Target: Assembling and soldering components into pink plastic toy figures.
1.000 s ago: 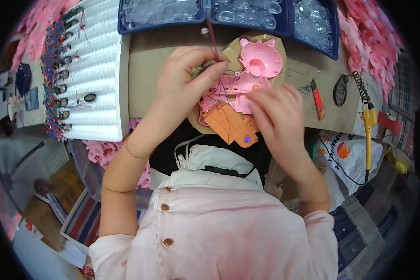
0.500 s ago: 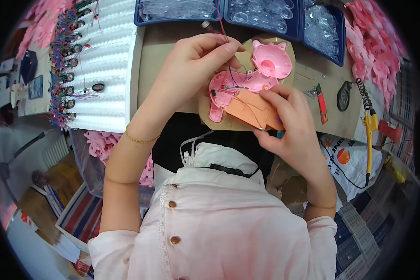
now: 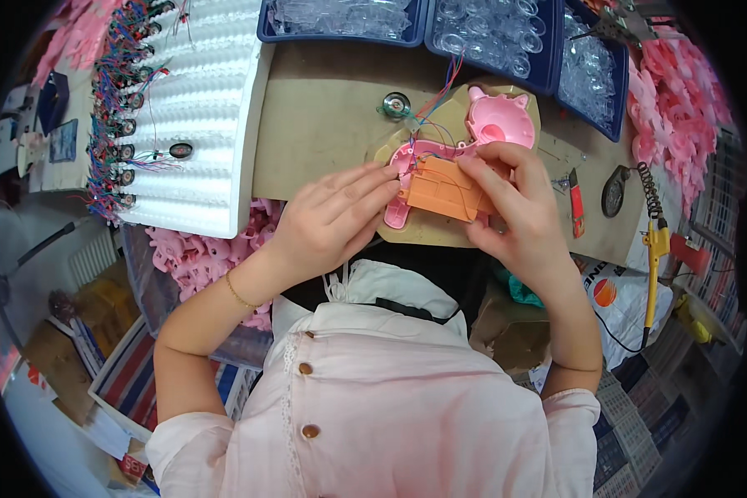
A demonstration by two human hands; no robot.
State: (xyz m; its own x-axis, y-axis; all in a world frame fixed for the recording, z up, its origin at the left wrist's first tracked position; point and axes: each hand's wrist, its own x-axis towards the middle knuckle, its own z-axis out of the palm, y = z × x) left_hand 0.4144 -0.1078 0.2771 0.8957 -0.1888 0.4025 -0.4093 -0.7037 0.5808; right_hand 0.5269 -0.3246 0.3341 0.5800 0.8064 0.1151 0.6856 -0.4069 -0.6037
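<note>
A pink plastic animal-shaped shell half lies hollow side up on a tan board, its round eared head at the far right. Thin wires run inside its body. Across the body lies a flat orange plastic panel, gripped at its right end between the thumb and fingers of my right hand. My left hand has its fingers stretched out, with the tips at the shell's left rim near the wires; its thumb is hidden. Red and blue wires lead from the shell toward a small round speaker on the table.
Blue trays of clear plastic parts line the far edge. At the left, a white ridged foam tray carries wired speakers. On the right are a red-handled cutter, a dark oval piece, a yellow soldering iron and heaped pink parts.
My left hand has let go of the wires and moved down to the shell's left rim. The speaker now rests on the table. The right hand still grips the orange panel.
</note>
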